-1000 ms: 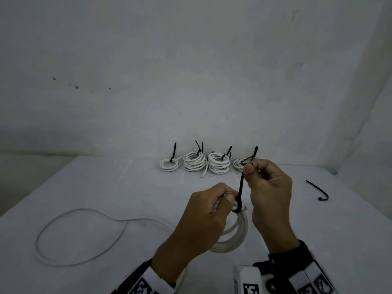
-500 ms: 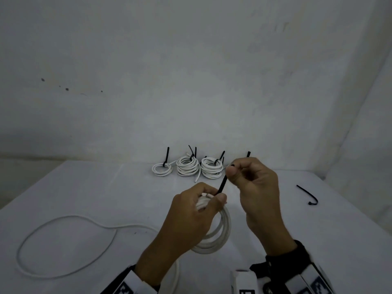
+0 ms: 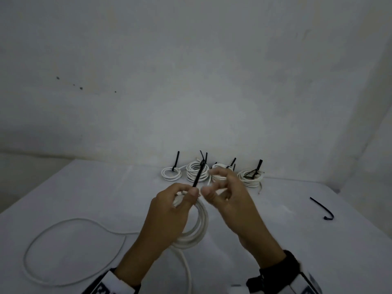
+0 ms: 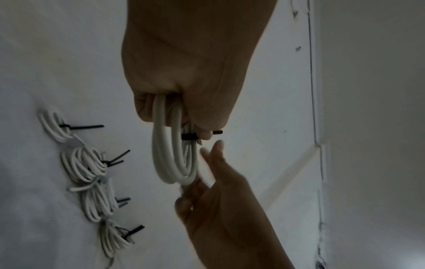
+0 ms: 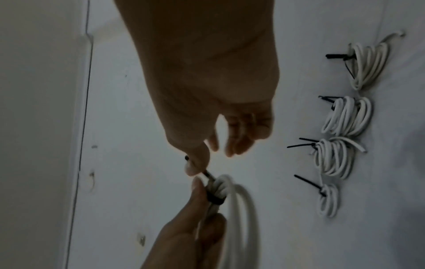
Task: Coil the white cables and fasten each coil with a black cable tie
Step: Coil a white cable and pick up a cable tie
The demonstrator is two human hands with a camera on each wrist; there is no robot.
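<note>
Above the middle of a white cloth-covered table [image 3: 74, 187], a person's left hand [image 3: 169, 211] grips a coil of white round cable [image 3: 199, 225], fingers curled round the gathered turns with a thin black plastic cable tie [image 3: 197, 177] already looped about them, its tail sticking up. The right hand [image 3: 229, 200] hovers just beside the tail, fingers loose and holding nothing; the right wrist view shows its thumb close to the tie, though whether they touch is unclear. The cable looks light and springy, likely to unwind if released, so the bundle is best held right at the tie. The tie's tail looks stiff and slick; pinching it near the head should give the best pull. A loose length of white cable [image 3: 70, 251] trails left. Four tied white coils [image 3: 195, 172] sit near the far edge, by the wall. One spare black tie [image 3: 322, 209] lies well apart on the right. Open cloth lies between.
</note>
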